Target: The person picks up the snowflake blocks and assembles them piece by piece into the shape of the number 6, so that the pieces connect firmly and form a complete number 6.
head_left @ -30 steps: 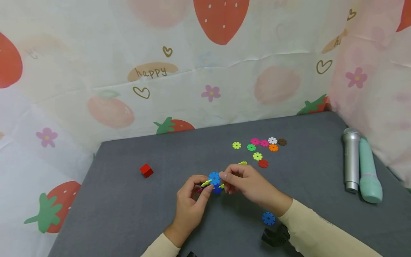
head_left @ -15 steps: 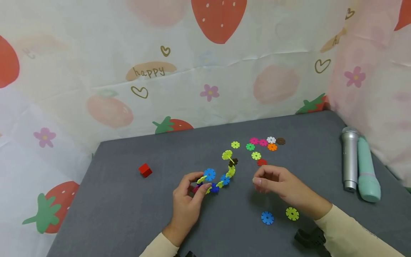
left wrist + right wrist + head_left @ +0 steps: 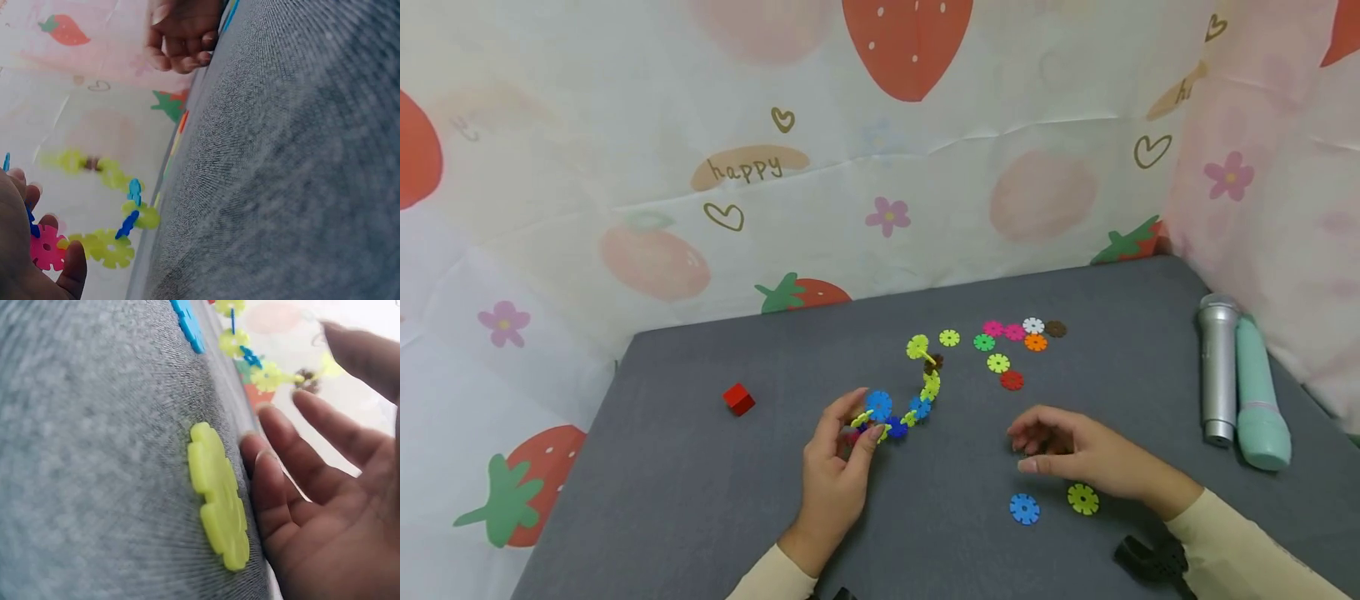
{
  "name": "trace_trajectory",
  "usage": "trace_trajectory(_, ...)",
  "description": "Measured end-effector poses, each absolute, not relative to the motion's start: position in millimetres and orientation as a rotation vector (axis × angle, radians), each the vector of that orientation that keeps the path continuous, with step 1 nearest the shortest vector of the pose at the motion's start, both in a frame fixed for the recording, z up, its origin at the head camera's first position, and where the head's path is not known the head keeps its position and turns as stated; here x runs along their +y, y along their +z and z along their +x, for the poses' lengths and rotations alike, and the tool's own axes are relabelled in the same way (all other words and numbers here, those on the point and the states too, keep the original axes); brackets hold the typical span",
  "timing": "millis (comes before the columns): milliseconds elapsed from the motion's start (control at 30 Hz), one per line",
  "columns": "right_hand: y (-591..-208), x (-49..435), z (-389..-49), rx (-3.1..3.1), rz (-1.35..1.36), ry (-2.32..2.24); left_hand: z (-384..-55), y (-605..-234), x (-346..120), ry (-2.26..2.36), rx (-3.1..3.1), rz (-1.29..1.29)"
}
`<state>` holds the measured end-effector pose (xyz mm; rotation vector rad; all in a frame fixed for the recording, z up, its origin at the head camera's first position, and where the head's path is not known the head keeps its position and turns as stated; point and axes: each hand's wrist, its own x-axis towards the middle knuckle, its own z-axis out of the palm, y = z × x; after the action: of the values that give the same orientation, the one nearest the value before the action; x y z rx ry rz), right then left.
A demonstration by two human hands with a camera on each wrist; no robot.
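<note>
My left hand (image 3: 833, 477) pinches a chain of interlocking flower discs (image 3: 921, 407) between thumb and fingers. Yellow-green, blue and brown discs curve away from that hand toward the back of the table. In the left wrist view, a pink disc (image 3: 44, 240) of the chain shows right by the thumb. My right hand (image 3: 1093, 450) holds nothing and hovers with loosely bent fingers, apart from the chain. Just below it lie a loose yellow-green disc (image 3: 1077, 502) and a loose blue disc (image 3: 1024, 518). The right wrist view shows that yellow-green disc (image 3: 209, 469) beside the fingers.
Several loose discs lie at the back, including a red one (image 3: 1012, 381) and an orange one (image 3: 1035, 342). A red cube (image 3: 739, 399) sits at the left. Along the right edge lie a silver microphone (image 3: 1218, 375) and a mint-green one (image 3: 1260, 400). A patterned cloth (image 3: 947, 183) hangs behind the table.
My right hand has drawn away from the chain to the right, and its fingers have spread. The left hand has shifted slightly left with the chain, whose free end has swung back and left.
</note>
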<state>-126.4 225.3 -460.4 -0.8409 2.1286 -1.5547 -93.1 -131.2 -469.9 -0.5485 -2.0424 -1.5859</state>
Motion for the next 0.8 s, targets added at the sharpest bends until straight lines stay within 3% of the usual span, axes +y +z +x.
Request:
trace_trajectory(433,-460,222,-117,2.22,-1.162,-1.209,-95,-466,-129,-1.436,-2.011,-0.597)
trace_trajectory(800,-459,219,-117,2.262,-1.12,-1.205,-93,-466,-129,-1.43,-2.022,-0.572)
